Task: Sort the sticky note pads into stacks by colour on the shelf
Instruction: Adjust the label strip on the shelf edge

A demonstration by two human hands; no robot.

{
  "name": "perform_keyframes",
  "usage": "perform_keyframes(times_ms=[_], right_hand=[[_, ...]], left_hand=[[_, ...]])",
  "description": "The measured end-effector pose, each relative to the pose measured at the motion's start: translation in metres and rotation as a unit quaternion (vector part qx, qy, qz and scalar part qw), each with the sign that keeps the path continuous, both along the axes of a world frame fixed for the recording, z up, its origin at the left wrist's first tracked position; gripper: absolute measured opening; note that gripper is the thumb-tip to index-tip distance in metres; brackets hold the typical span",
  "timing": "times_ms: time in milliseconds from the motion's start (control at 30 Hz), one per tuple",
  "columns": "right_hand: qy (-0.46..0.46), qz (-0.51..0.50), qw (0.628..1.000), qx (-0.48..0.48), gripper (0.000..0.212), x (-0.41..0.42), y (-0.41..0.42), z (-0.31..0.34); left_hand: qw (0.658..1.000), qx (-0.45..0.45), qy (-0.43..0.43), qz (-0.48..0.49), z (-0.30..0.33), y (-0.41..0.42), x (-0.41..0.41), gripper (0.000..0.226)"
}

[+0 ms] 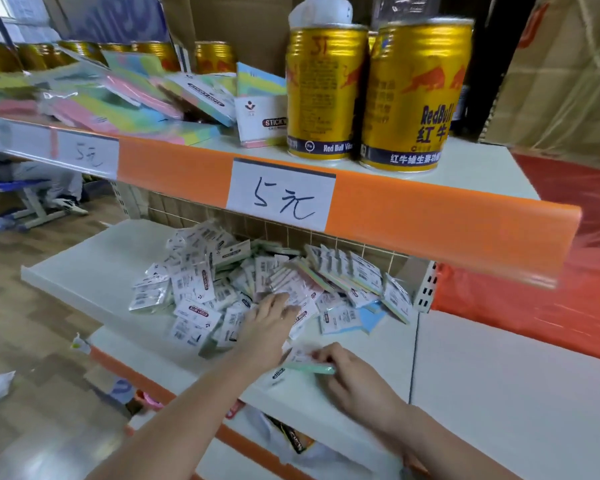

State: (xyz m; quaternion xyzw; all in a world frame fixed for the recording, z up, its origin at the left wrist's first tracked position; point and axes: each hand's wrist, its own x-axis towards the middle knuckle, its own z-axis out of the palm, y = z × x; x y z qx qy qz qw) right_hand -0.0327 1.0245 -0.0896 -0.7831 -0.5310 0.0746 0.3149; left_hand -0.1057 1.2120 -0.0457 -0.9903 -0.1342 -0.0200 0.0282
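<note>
Glossy flat square pads (222, 292), heaped

The bare left forearm (187, 407) reaches forward, and the left hand (271, 315) lies palm down with fingers stretched out and slightly spread. The right hand (352, 374) sits nearer the body, its knuckles up, fingers curled inward; thumb and fingertips (321, 358) seem to pinch something thin, though blur hides the contact.
</note>
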Motion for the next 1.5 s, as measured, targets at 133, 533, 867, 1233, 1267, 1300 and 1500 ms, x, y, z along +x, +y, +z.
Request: perform_keyframes(times_ms=[133, 533, 867, 1233, 1267, 1300, 1500], right_hand=[[0.162, -0.105, 0.977, 0.087, 0.006, -0.013, 0.006, 0.006], [0.391, -0.386, 0.788, 0.277, 0.026, -0.012, -0.033, 0.014], [0.205, -0.401, 0.893, 0.025, 0.01, 0.006, -0.094, 0.033], [-0.08, -0.315, 0.911, -0.253, 0.028, 0.017, -0.059, 0.022], [-0.085, -0.321, 0.909, -0.251, 0.03, 0.016, -0.056, 0.021], [-0.079, -0.325, 0.909, -0.248, 0.033, 0.014, -0.055, 0.022], [0.059, -0.232, 0.937, -0.255, 0.085, -0.009, -0.077, 0.026]], left_hand=[[0.998, 0.019, -0.063, -0.01, -0.009, 0.017, 0.009, 0.115], [0.96, 0.067, -0.24, -0.129, -0.014, 0.026, 0.02, 0.046], [0.849, -0.502, -0.163, 0.008, -0.023, -0.052, 0.028, 0.007], [0.959, -0.261, -0.075, -0.079, -0.04, -0.047, 0.002, 0.038], [0.965, -0.23, -0.07, -0.103, -0.035, -0.047, 0.0, 0.038], [0.968, -0.208, -0.062, -0.128, -0.034, -0.045, 0.001, 0.038], [0.955, -0.166, 0.035, -0.243, -0.024, -0.043, 0.023, 0.057]])
